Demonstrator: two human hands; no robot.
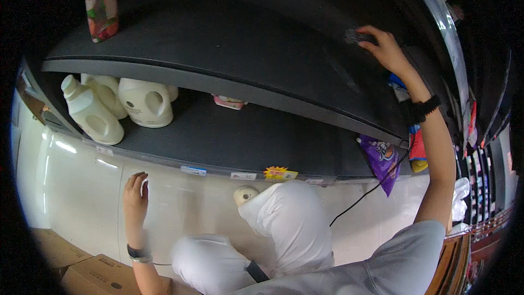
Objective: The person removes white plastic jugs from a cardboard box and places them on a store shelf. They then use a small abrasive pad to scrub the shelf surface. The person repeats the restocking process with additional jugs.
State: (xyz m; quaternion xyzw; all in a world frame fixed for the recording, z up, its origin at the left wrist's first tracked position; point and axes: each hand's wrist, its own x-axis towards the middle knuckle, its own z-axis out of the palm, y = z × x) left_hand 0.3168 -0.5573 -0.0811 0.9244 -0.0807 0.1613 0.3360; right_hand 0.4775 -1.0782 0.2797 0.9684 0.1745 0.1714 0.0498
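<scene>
My right hand (pixel 380 47) reaches over the upper dark shelf (pixel 229 45), its thumb and fingers closed around a dark, wiry or crumpled object (pixel 353 37) whose kind I cannot tell. A black band circles that wrist. My left hand (pixel 136 192) hangs in front of the lower shelf's edge, above the floor, fingers curled, with nothing plainly held. Past it on the lower shelf are cream plastic jugs with handles: one leans (pixel 94 114) at the left and another (pixel 146 102) stands beside it. A small pink-and-white pack (pixel 228 101) lies farther back.
A patterned package (pixel 101 6) stands upper left. A purple bag (pixel 381 159) hangs over the lower shelf's right end, near a black cable (pixel 364 195). Price tags (pixel 243 176) line the shelf edge. Cardboard boxes (pixel 98 274) sit lower left; my knees are close to the shelf.
</scene>
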